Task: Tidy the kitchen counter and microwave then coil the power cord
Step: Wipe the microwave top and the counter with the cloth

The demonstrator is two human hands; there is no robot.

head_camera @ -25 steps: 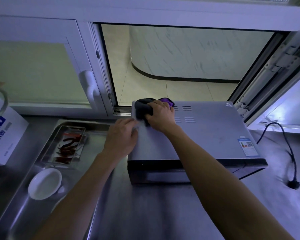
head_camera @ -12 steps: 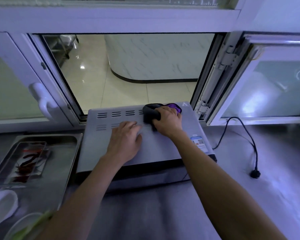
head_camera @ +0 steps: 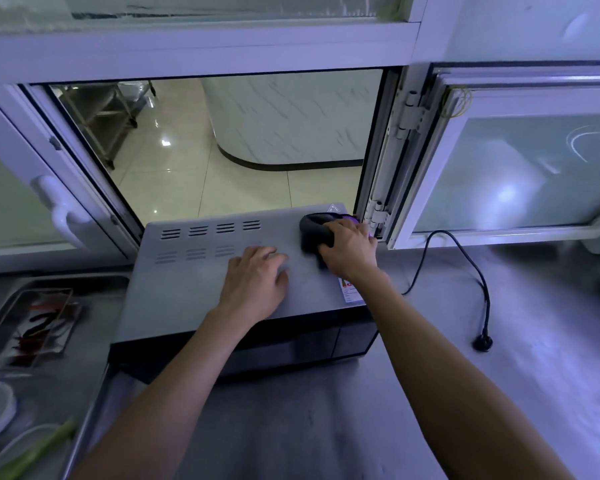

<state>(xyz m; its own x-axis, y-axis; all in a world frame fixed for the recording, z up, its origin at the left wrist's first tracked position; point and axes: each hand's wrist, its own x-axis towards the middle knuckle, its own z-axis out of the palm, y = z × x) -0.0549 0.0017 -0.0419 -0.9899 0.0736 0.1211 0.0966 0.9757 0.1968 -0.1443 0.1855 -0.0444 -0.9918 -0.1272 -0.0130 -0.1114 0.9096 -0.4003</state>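
Both forearms bare, no sleeves, rings or watch showing.

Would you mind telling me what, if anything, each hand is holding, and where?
The right hand grips a dark cloth by its near edge. The left hand holds nothing, resting flat on the microwave.

I see the grey microwave (head_camera: 201,292) at mid-frame on the steel worktop (head_camera: 326,427), vent slots along its top, dark door facing me. A dark cloth (head_camera: 314,232) with a purple patch lies bunched at its upper right corner. The black power cord (head_camera: 478,271) trails uncoiled at right, plug (head_camera: 483,342) lying loose on the worktop.
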